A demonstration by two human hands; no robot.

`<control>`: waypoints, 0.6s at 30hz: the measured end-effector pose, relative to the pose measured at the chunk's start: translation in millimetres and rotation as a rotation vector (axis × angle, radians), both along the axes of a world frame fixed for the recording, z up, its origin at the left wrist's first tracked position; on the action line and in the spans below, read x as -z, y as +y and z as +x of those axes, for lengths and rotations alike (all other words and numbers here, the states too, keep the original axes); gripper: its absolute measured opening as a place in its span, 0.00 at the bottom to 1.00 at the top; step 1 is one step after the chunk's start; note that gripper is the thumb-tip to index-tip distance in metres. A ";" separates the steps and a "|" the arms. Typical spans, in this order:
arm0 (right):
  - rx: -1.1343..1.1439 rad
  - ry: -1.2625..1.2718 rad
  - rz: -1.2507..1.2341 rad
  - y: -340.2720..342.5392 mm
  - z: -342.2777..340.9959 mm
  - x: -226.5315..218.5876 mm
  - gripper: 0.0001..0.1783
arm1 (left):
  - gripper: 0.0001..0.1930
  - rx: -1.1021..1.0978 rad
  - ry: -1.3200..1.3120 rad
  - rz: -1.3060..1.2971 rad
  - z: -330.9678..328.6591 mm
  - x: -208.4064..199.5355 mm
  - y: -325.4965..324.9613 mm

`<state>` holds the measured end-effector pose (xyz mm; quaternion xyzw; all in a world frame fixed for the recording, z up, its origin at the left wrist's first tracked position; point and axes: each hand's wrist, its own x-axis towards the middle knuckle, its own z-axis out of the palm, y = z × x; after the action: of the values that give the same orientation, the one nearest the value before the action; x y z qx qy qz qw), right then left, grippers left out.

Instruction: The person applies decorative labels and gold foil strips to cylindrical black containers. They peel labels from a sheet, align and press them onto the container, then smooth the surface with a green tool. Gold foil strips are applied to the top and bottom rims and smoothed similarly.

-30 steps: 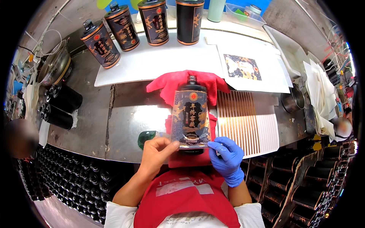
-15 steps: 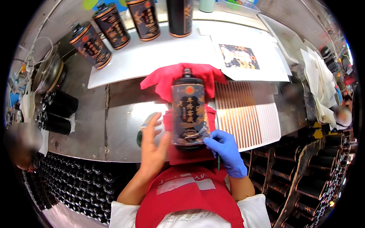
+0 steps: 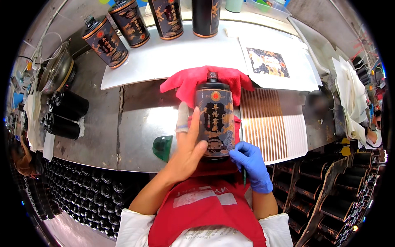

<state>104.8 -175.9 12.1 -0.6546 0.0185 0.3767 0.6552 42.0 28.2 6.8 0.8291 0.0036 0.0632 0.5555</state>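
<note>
A black bottle (image 3: 214,119) with gold and grey patterned decoration lies front up on a red cloth (image 3: 187,84), its neck pointing away from me. My left hand (image 3: 188,146) is bare, with a pale wrapping on one finger. Its fingers are spread, and the thumb and a finger touch the bottle's left side. At the bottle's lower right corner, the fingertips of my right hand (image 3: 252,164), in a blue glove, are pinched together. A thin dark green stick-like tool (image 3: 245,178) pokes out below that glove; its other end is hidden. The dark green curved scraper (image 3: 163,148) rests on the metal table left of my left hand.
Several decorated bottles (image 3: 106,43) stand on a white board (image 3: 144,61) at the back. A patterned sheet (image 3: 268,62) lies back right, and a gold-striped sheet (image 3: 267,125) right of the bottle. Two plain black bottles (image 3: 62,125) lie at left. Racks of bottles (image 3: 82,193) flank me below.
My left hand has moved in from beside the bottle to touch its left side. Glare on the decoration's lower part has lessened. The whole view has shifted slightly.
</note>
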 end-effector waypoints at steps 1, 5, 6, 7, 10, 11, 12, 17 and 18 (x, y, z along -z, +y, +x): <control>-0.004 0.006 -0.003 -1.2 -0.1 2.7 0.08 | 0.36 0.013 0.014 0.006 -0.4 3.1 1.1; 0.019 -0.034 -0.067 -14.8 0.4 20.4 0.09 | 0.37 -0.005 0.053 -0.001 -6.5 19.0 6.6; 0.053 -0.064 -0.080 -15.8 1.5 19.8 0.09 | 0.38 -0.042 0.061 0.007 -8.1 21.5 11.7; 0.086 -0.093 -0.097 -17.6 2.3 20.2 0.10 | 0.40 -0.079 0.070 0.011 -9.9 23.4 14.9; 0.108 -0.101 0.038 -8.2 5.2 8.6 0.17 | 0.35 -0.077 -0.015 0.019 -2.8 17.7 18.5; 0.114 -0.116 0.076 -1.5 5.9 5.1 0.18 | 0.34 -0.071 -0.027 0.034 -0.1 14.6 16.6; 0.081 -0.146 0.087 3.2 6.9 5.2 0.22 | 0.35 -0.031 -0.085 0.045 3.2 13.4 13.0; -0.122 -0.098 -0.045 9.7 16.1 14.5 0.29 | 0.39 0.093 -0.099 0.040 13.4 44.9 20.5; -0.138 -0.057 -0.031 7.7 18.7 7.9 0.29 | 0.40 0.121 -0.104 0.078 14.7 45.8 26.3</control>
<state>123.5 -168.3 4.2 -0.6748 -0.0394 0.4019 0.6177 56.7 54.5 -39.0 0.8444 -0.0781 0.0726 0.5249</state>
